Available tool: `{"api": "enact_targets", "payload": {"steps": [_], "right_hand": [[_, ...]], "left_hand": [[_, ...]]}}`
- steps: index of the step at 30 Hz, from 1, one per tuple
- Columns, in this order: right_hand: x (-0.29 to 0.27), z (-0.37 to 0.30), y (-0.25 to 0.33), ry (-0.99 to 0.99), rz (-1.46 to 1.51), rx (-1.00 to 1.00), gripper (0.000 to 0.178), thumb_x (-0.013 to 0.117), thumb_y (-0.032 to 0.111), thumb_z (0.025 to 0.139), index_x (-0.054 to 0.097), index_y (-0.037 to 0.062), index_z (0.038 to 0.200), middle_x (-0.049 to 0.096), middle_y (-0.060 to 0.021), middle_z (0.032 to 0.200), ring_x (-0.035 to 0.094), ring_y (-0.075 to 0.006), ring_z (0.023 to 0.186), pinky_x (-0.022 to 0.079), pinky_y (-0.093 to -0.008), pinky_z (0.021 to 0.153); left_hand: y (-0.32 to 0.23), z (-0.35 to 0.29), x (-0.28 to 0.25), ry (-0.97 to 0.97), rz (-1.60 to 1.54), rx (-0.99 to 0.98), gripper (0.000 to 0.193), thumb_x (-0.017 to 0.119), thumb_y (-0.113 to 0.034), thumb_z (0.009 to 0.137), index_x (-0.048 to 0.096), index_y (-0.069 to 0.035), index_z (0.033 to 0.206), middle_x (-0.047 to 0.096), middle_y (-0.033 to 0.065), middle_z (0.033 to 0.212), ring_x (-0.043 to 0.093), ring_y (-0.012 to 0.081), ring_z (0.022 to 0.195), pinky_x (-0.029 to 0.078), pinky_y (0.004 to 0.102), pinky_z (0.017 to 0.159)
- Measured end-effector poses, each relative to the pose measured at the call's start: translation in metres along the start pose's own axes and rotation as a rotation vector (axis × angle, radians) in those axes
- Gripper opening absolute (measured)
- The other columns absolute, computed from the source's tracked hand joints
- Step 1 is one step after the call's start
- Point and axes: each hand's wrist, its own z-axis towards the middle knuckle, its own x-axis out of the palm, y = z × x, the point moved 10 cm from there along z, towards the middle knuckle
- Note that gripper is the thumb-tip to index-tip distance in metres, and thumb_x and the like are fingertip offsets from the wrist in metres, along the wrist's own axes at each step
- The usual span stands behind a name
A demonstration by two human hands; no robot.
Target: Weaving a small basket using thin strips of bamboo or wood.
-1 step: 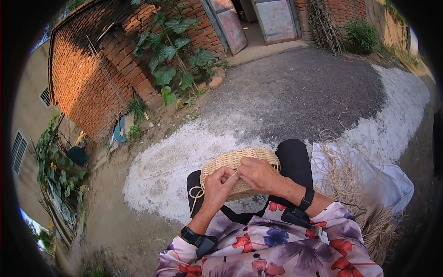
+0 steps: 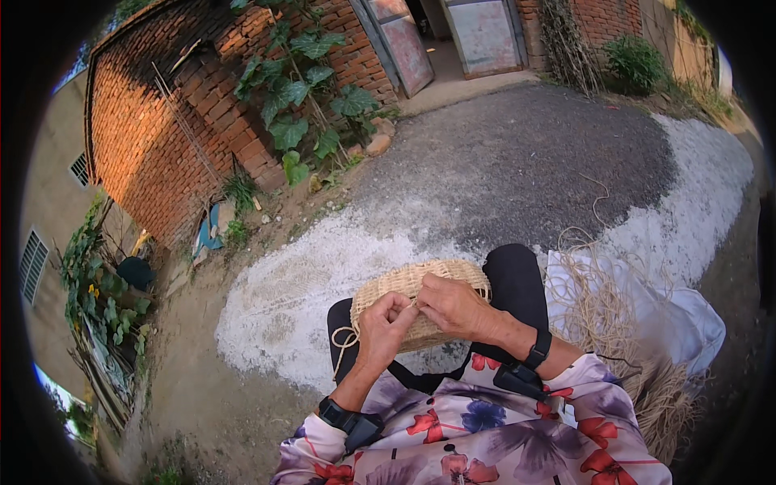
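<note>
A tan woven straw basket lies across my lap, between my dark-trousered knees. My left hand is closed in a pinch at the basket's near side, thumb against fingers. Beside it, my right hand rests over the basket with its fingertips pressed together. The fingertips of both hands nearly meet on a short bit of pale straw cord, mostly hidden by the fingers. A loop of the same cord hangs out at the basket's left, next to my left wrist.
To my right, a tangled heap of loose straw cord lies on a white sheet or sack. A leafy plant grows by the brick wall. Farther off, a double door stands partly open.
</note>
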Motion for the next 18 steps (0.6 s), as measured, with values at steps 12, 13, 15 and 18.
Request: {"api": "enact_targets", "payload": {"steps": [12,13,15,18], "right_hand": [[0.001,0.004,-0.026,0.113,0.314,0.141,0.012,0.061,0.011,0.085,0.064,-0.0002,0.090,0.056,-0.0125,0.084,0.058,-0.0294,0.080,0.046,-0.0383,0.072],[0.001,0.004,-0.024,0.113,0.314,0.142,0.012,0.061,0.011,0.085,0.064,-0.0002,0.090,0.056,-0.0125,0.084,0.058,-0.0294,0.080,0.046,-0.0383,0.072],[0.001,0.003,-0.025,0.115,0.334,0.203,0.012,0.062,0.011,0.085,0.063,-0.0002,0.088,0.056,-0.0121,0.085,0.058,-0.0287,0.078,0.046,-0.0381,0.070],[-0.004,0.002,-0.020,0.041,0.274,0.136,0.010,0.062,0.010,0.085,0.061,0.0001,0.087,0.052,-0.0097,0.081,0.055,-0.0245,0.076,0.044,-0.0359,0.066]], "left_hand": [[-0.029,-0.006,-0.002,-0.041,0.197,0.193,0.011,0.068,-0.011,0.083,0.064,-0.001,0.085,0.061,0.0052,0.068,0.052,0.0102,0.054,0.044,0.0274,0.052],[-0.027,-0.005,-0.003,-0.041,0.196,0.170,0.011,0.067,-0.011,0.083,0.064,-0.001,0.085,0.061,0.0054,0.069,0.053,0.0105,0.054,0.044,0.0275,0.053],[-0.023,-0.005,-0.002,-0.042,0.196,0.147,0.010,0.067,-0.011,0.083,0.063,-0.001,0.085,0.061,0.0055,0.069,0.053,0.0108,0.054,0.044,0.0277,0.053],[-0.019,-0.005,-0.001,-0.078,0.180,0.158,0.012,0.067,-0.013,0.083,0.064,-0.002,0.086,0.061,0.0054,0.069,0.054,0.0116,0.054,0.044,0.0285,0.053]]}}
